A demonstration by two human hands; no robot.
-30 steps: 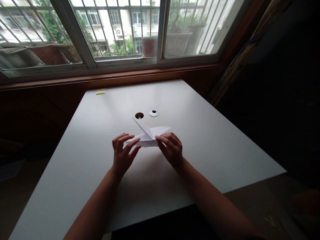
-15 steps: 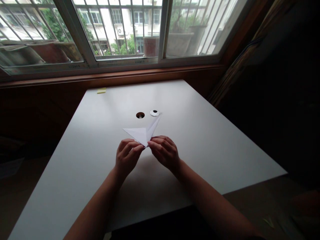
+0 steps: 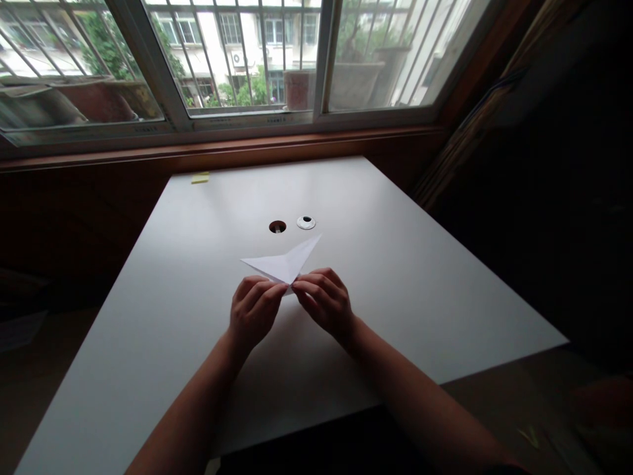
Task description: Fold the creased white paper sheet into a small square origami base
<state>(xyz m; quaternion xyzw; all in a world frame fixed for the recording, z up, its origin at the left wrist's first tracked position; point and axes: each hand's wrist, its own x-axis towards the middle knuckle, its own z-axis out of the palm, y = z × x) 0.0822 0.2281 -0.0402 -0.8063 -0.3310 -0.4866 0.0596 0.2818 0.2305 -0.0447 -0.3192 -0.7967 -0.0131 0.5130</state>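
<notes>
A folded white paper (image 3: pixel 283 262) with two pointed wings is held just above the white table (image 3: pixel 395 277), near its middle. My left hand (image 3: pixel 253 311) pinches the paper's near corner from the left with curled fingers. From the right, my right hand (image 3: pixel 322 302) pinches the same corner, fingertips almost meeting those of the left. The wings point away from me, one to the left and one up to the right.
A round cable hole (image 3: pixel 277 227) and its white cap (image 3: pixel 306 222) lie just beyond the paper. A small yellow note (image 3: pixel 200 177) sits at the table's far left edge. A barred window (image 3: pixel 237 59) runs behind; dark wood wall and floor surround the table.
A second ago the paper lay on the table under spread fingers. Both hands have since closed on its near corner and lifted it, the flaps folded together into a winged shape.
</notes>
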